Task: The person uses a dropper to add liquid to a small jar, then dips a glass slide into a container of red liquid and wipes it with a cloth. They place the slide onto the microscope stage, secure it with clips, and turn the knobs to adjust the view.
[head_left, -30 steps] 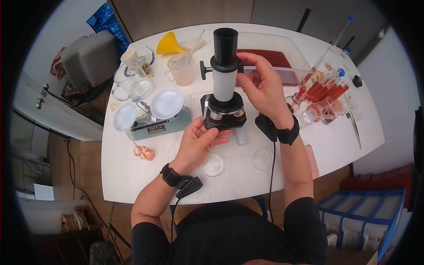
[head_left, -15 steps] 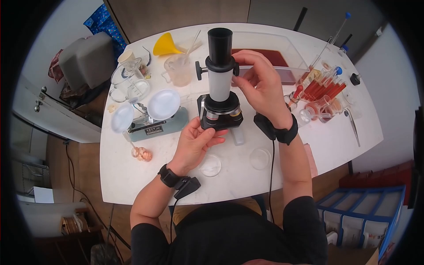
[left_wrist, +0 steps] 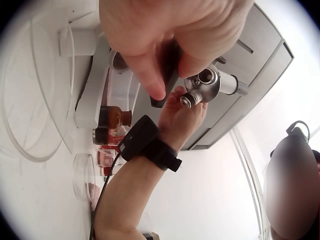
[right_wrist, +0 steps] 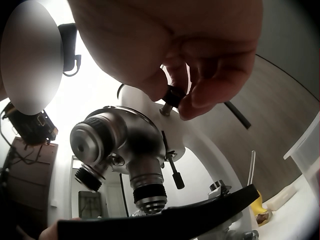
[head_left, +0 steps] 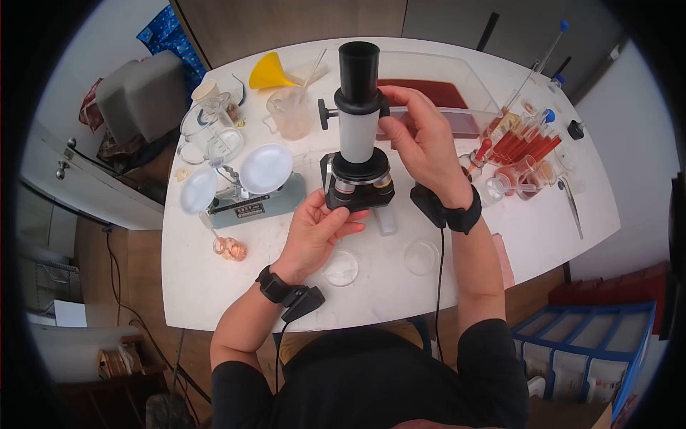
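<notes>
A microscope (head_left: 357, 136) with a white barrel and black eyepiece tube stands upright before me. My right hand (head_left: 425, 146) is at its right side, thumb and fingers pinching the black focus knob (right_wrist: 174, 96), as the right wrist view shows. My left hand (head_left: 314, 232) holds the near left edge of the black stage (head_left: 361, 200), thumb on top and fingers beneath. Above the stage, metal objective lenses (right_wrist: 148, 192) point down from the turret. In the left wrist view the dark stage edge (left_wrist: 167, 65) sits between the thumb and fingers.
A balance (head_left: 250, 207) with white pans stands left. Behind it are glass beakers (head_left: 223, 143), a plastic jug (head_left: 291, 114) and a yellow funnel (head_left: 268, 71). Red-filled test tubes (head_left: 525, 145) and tweezers (head_left: 572, 207) lie right. Petri dishes (head_left: 421, 258) sit near the front edge.
The right hand's thumb and fingers have shifted around the focus knob, bending and then straightening somewhat. The left hand keeps its hold on the stage. The head view has moved slightly.
</notes>
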Tool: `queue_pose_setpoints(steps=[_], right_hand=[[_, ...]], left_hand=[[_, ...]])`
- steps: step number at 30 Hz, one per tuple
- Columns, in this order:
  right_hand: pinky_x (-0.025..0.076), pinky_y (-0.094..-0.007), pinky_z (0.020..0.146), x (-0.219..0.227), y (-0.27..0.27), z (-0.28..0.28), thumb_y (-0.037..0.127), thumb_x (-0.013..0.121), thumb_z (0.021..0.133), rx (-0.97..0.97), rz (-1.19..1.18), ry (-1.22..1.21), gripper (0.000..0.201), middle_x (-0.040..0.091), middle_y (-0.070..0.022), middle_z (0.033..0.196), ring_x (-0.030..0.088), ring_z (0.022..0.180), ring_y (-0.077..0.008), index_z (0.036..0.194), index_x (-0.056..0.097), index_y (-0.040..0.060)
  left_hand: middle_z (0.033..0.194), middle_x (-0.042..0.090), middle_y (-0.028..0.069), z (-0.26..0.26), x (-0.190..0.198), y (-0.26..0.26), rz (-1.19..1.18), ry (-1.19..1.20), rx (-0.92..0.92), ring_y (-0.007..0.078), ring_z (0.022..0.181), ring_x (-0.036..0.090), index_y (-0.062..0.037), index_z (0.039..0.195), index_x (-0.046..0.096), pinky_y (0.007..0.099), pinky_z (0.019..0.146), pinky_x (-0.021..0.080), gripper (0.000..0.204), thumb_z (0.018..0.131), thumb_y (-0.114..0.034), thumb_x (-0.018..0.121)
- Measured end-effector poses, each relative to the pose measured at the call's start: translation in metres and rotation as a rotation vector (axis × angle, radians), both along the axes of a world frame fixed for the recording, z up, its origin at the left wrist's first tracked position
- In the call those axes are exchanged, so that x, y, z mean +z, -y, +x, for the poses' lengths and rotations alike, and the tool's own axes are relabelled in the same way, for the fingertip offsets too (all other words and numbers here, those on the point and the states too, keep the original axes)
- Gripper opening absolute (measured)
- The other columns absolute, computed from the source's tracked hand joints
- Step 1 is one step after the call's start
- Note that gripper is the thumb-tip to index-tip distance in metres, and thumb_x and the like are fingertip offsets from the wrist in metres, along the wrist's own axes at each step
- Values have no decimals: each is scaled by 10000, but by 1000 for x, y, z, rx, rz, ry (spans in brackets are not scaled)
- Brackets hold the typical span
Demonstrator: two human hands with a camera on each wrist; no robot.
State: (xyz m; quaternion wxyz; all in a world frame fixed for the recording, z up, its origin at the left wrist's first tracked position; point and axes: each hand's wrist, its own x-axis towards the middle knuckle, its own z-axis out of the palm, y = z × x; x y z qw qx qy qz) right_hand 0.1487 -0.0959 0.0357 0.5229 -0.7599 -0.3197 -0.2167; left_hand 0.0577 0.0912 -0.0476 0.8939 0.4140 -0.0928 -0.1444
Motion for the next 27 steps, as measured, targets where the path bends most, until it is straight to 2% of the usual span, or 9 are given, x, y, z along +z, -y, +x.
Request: queue_pose_setpoints(steps=[3,6,12,18,21,24,27], right_hand=[[446,-271,566,0,-2,0,121,609,860,-17,-4,-11,294,598,-105,988,520,570,-154,1138,554,46],[466,-289,589,0,-3,0,146,590,883,-44,-22,-20,278,629,-112,897,581,617,-191,1137,547,42],[493,-299,637,-1,-5,-1,184,543,925,-17,0,-73,263,660,-101,747,660,711,-214,1142,532,37],[491,-297,634,0,-4,-1,223,525,939,-26,-21,-125,269,655,-97,732,649,684,-213,1134,544,38],[489,-297,630,1,-3,-1,221,510,947,1,-9,-139,270,654,-107,754,645,701,-214,1140,547,36],[488,-306,623,1,0,-1,222,517,939,-38,-66,-74,284,648,-133,903,634,706,-221,1150,544,34],[487,-296,603,1,1,2,152,568,887,-92,-88,107,290,603,-141,1070,614,691,-215,1153,544,38]], left_hand=[[1202,573,121,0,0,0,-4,-6,-5,248,1059,605,-24,1199,459,320,824,549,285,921,-30,522],[1183,583,129,0,0,1,-4,-2,7,243,1041,615,-23,1215,456,318,824,554,306,920,-46,530],[1174,588,132,0,0,1,-2,3,12,240,1034,619,-22,1223,454,316,820,558,320,917,-58,540],[1189,579,130,0,-1,0,-9,-2,-1,246,1048,611,-21,1210,453,320,825,550,301,919,-40,528],[1196,576,130,0,-1,0,-11,-5,-7,248,1055,607,-21,1205,452,323,827,546,291,922,-31,521],[1181,585,129,0,-2,0,-3,3,2,239,1043,615,-25,1221,454,315,822,554,316,917,-54,538],[1174,589,128,0,-1,1,-1,9,7,235,1037,618,-29,1229,456,312,820,557,328,916,-66,545]])
